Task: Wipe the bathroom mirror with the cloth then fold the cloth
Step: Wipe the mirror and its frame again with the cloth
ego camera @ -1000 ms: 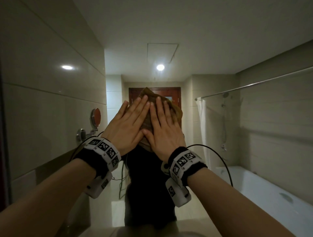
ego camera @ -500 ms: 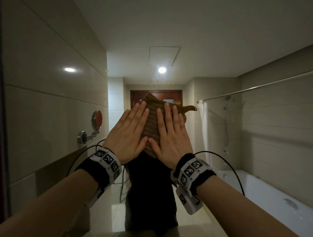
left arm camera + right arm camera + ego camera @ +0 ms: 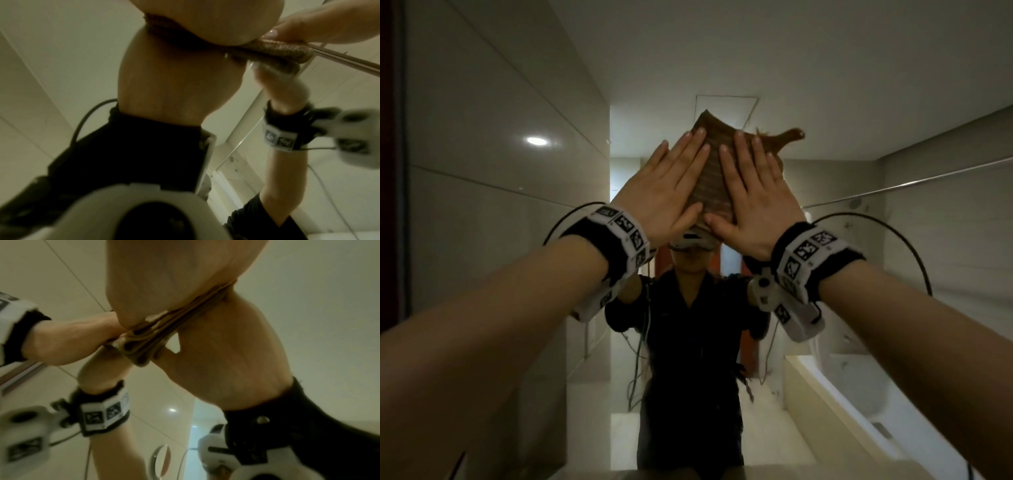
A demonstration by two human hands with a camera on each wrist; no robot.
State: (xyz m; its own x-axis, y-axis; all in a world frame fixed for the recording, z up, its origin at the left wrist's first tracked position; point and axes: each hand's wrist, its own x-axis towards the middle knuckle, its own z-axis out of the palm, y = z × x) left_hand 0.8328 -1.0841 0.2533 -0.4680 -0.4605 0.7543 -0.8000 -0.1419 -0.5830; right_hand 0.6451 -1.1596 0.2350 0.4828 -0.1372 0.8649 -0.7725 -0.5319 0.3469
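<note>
A brown ribbed cloth [image 3: 714, 171] is pressed flat against the bathroom mirror [image 3: 842, 85], high up in the head view. My left hand [image 3: 671, 178] lies flat on its left half with straight fingers pointing up. My right hand [image 3: 753, 181] lies flat on its right half the same way, thumbs nearly meeting at the cloth's lower edge. One cloth corner [image 3: 791, 134] sticks out up and to the right. In the wrist views the bunched cloth edge [image 3: 148, 340] shows between palm and glass, and the cloth [image 3: 267, 50] meets its own reflection.
The mirror reflects a person in dark clothes [image 3: 688, 342], a bathtub [image 3: 859, 394] at the lower right, a shower rail [image 3: 911, 183], ceiling lights and a round wall mirror [image 3: 162, 462]. A tiled wall [image 3: 482, 171] runs along the left.
Both hands have slid the cloth upward on the mirror, from around the reflected face level to above it. The hands stay flat on the cloth.
</note>
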